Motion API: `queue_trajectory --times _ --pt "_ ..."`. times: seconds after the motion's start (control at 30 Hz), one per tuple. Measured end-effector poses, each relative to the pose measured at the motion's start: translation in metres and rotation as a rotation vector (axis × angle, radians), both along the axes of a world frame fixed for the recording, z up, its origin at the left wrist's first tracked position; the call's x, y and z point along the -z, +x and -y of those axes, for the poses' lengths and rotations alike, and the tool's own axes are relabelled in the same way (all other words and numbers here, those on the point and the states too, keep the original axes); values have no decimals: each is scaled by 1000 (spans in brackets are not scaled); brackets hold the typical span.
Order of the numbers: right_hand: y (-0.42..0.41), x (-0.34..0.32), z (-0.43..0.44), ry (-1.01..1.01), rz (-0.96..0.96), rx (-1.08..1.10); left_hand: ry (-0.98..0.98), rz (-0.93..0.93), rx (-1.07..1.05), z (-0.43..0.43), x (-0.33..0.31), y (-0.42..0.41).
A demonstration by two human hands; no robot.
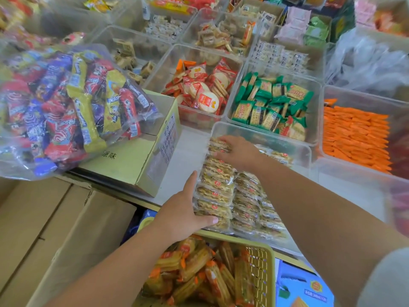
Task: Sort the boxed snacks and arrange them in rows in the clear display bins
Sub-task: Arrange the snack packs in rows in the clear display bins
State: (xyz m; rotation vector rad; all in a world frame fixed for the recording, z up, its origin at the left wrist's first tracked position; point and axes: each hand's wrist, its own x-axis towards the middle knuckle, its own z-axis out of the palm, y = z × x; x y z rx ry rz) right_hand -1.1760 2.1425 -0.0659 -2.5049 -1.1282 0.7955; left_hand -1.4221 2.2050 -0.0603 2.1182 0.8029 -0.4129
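A clear display bin (261,135) in front of me holds clear-wrapped tan snack packs (245,196) in rows. The left row (215,185) of packs runs from near to far along the bin's left wall. My left hand (188,209) lies at the near end of that row, fingers straight, thumb over the nearest pack. My right hand (238,151) rests flat on the far end of the same row, fingers spread over the farthest packs. Neither hand curls round a pack.
Other clear bins hold red-wrapped round crackers (203,91), green-wrapped crackers (272,105) and orange packs (356,136). A bag of mixed colourful snacks (66,103) lies on an open cardboard box (141,160) at left. A yellow basket (261,269) of orange-wrapped packs stands nearest me.
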Motion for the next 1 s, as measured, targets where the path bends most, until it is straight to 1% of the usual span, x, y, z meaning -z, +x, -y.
queue_trajectory --times 0.07,0.1,0.13,0.23,0.3,0.33,0.37,0.43,0.5,0.57,0.63,0.73,0.83,0.93,1.0 --pt "-6 -8 5 -45 44 24 70 38 4 1 -8 -4" --pt "-13 -14 10 -28 78 65 109 72 -7 2 -14 -8" --pt "-22 -22 17 30 116 110 156 122 -25 3 -20 -14" --pt "-69 -44 61 348 171 180 355 318 -66 8 -31 -44" --pt "-113 -53 101 482 102 212 416 392 -30 15 -33 -70" --pt "-135 -54 121 499 47 226 404 389 -14 19 -32 -83" --pt "-157 -53 140 485 -11 240 371 361 3 23 -30 -95" --pt "-194 -45 171 381 -118 255 288 251 74 29 -22 -115" --pt "-221 -32 191 255 -223 226 240 65 209 32 -13 -127" --pt "-240 -18 199 194 -347 246 291 -94 376 32 -6 -131" --pt "-251 -9 197 182 -425 337 371 -151 501 33 -4 -130" --pt "-252 2 189 184 -443 443 468 -244 619 35 -5 -124" --pt "-250 12 184 137 -421 500 607 -297 739 39 -4 -119" --pt "-257 21 181 38 -326 472 666 -310 798 42 -5 -121" --pt "-264 26 178 -34 -286 409 660 -256 790 42 -9 -123"
